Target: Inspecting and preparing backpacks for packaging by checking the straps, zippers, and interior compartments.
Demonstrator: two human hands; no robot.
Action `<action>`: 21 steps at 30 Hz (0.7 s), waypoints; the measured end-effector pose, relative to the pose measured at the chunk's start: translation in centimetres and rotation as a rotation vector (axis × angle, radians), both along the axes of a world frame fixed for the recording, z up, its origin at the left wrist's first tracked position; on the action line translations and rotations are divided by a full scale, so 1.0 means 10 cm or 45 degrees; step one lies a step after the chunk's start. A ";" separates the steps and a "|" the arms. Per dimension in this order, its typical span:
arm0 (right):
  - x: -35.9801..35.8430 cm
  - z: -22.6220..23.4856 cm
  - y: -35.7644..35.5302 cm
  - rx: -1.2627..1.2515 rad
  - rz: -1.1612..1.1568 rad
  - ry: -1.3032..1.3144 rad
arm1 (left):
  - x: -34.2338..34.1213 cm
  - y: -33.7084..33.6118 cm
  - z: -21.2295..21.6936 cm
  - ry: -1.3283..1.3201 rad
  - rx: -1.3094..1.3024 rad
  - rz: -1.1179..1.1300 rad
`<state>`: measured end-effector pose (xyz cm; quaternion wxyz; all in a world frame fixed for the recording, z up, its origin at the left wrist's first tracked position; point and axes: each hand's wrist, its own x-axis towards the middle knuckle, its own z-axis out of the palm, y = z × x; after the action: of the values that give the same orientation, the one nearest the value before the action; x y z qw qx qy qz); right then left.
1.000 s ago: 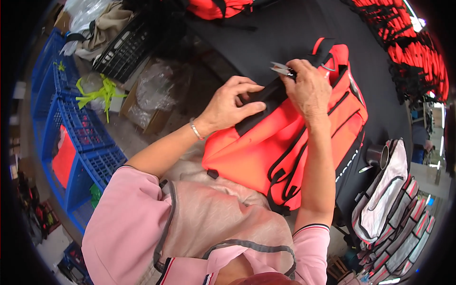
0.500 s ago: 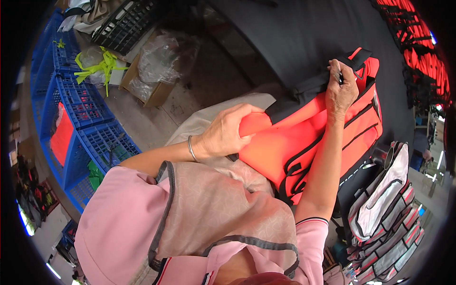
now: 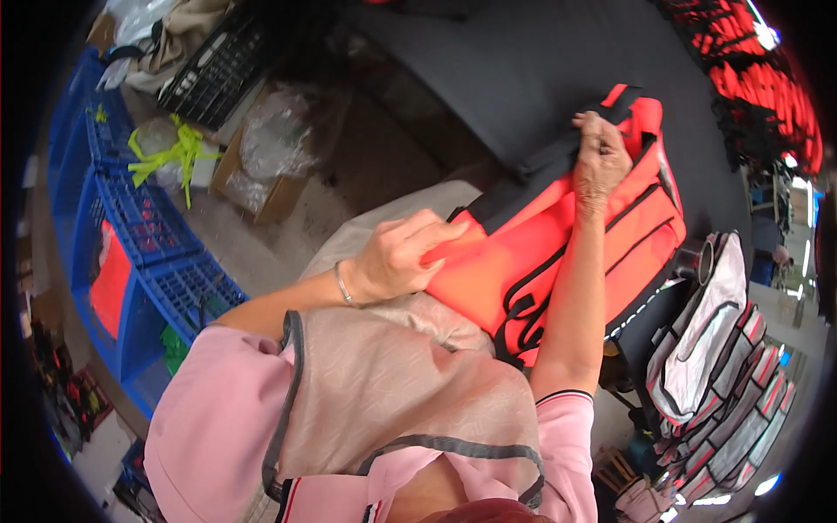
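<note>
A bright orange-red bag (image 3: 475, 283) with black piping and black straps lies slanted across the black table edge and my lap. At its near left end, my left hand (image 3: 392, 257) is closed around a folded flap of the orange fabric. My right hand (image 3: 602, 161) is closed at the bag's far edge, beside a black strap (image 3: 621, 106). A small dark thing shows between the right fingers, mostly hidden, so its kind is unclear. Black zip lines run along the bag's right side, below my right forearm.
The black table (image 3: 523, 70) stretches away beyond the bag. Blue plastic crates (image 3: 131, 209) stand at left, near a cardboard box (image 3: 261, 187) with clear plastic and a black crate (image 3: 214, 74). Grey bags with red trim (image 3: 697, 366) are stacked at right, beside a metal cup (image 3: 693, 261).
Both hands and the bag appear shifted slightly left in view. My left hand has its fingers drawn further over the folded orange flap. My right hand stays at the far edge.
</note>
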<state>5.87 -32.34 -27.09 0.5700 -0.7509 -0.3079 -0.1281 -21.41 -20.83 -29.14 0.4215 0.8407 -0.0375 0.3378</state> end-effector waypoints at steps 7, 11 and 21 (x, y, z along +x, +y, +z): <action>-0.09 0.34 -0.98 -0.072 -0.410 0.035 | -0.13 0.32 0.07 0.558 -0.597 0.023; -0.15 0.36 -1.78 -0.294 -0.781 -0.047 | 0.15 0.49 0.30 0.355 -0.098 0.186; -0.10 -0.23 -2.33 -0.453 -0.977 0.147 | 1.87 0.34 0.07 0.454 0.871 -0.022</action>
<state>4.90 -55.67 -29.37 0.3588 -0.9037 0.0090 -0.2335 -2.75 -17.47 -28.45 0.1193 0.9780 -0.0812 0.1507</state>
